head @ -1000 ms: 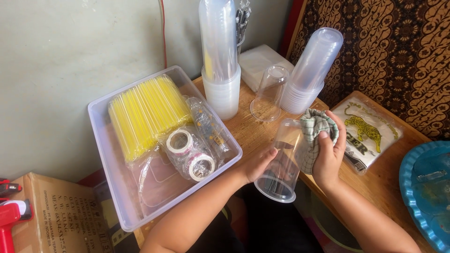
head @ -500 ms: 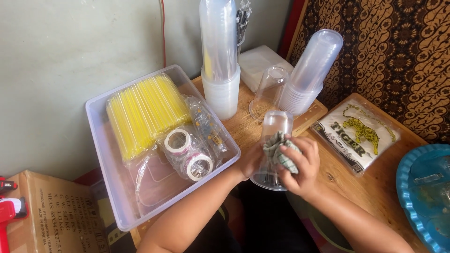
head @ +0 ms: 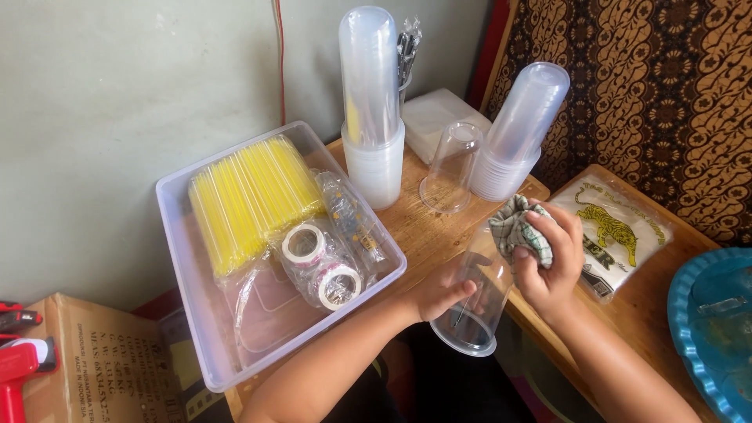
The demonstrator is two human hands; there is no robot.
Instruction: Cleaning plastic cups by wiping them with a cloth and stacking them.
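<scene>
Both forearms are bare to the elbow, no sleeves showing; neither hand [head: 439,294] wears rings, watch or gloves.

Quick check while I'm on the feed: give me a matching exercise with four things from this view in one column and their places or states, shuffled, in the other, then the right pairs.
Things:
1. clear plastic cup
2. checked cloth
3. yellow straws
4. tape rolls

Places or states:
A. bunched in the right hand, against the base of the held cup
B. lying in a bundle at the back of the clear bin
C. held on its side by the left hand, mouth towards the camera
D. wrapped in a clear bag in the bin, in front of the straws

Pairs: 1-C, 2-A, 3-B, 4-D
</scene>
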